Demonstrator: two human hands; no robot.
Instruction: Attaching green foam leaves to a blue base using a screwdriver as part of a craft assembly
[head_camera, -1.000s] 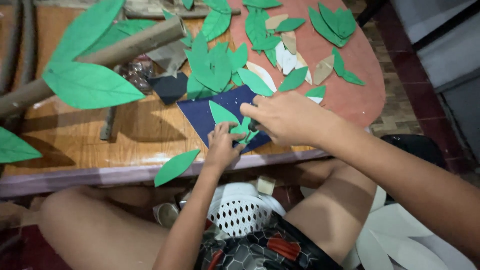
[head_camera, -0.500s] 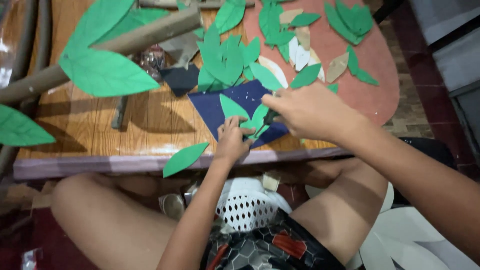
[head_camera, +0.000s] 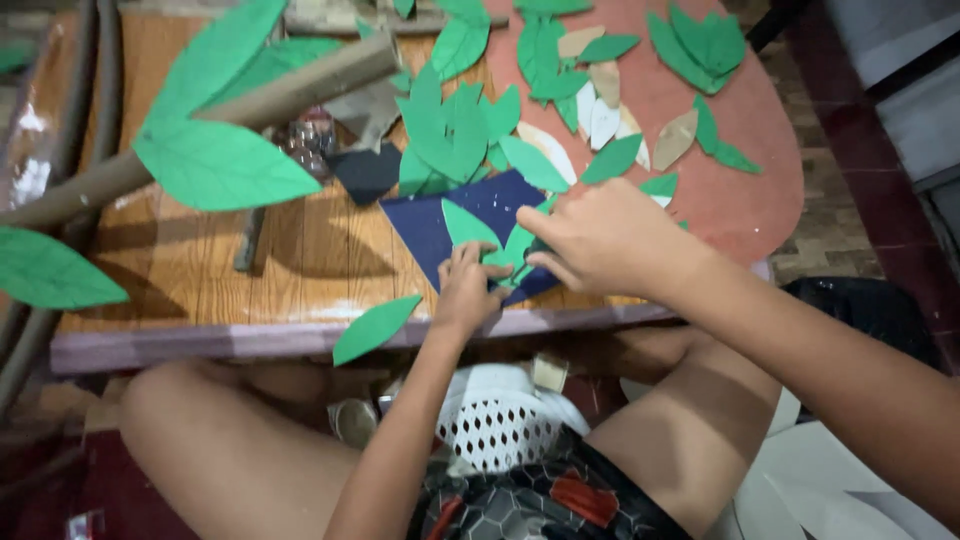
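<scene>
While the left hand (head_camera: 468, 290) pinches a green paper leaf (head_camera: 478, 232) over the dark blue sheet (head_camera: 470, 215), the right hand (head_camera: 600, 240), at its 3 o'clock, grips the same leaf's tip.

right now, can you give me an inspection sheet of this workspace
surface: low wooden table, far right part reddish.
job's things: green paper leaf pinched over a dark blue sheet.
clutter: loose green leaves, tan and white leaf cutouts, cardboard tube, one leaf overhanging the near edge.
hands: left hand and right hand both on the leaf.
cables: nothing seen.
surroundings: white perforated basket between the knees, white paper on the floor.
</scene>
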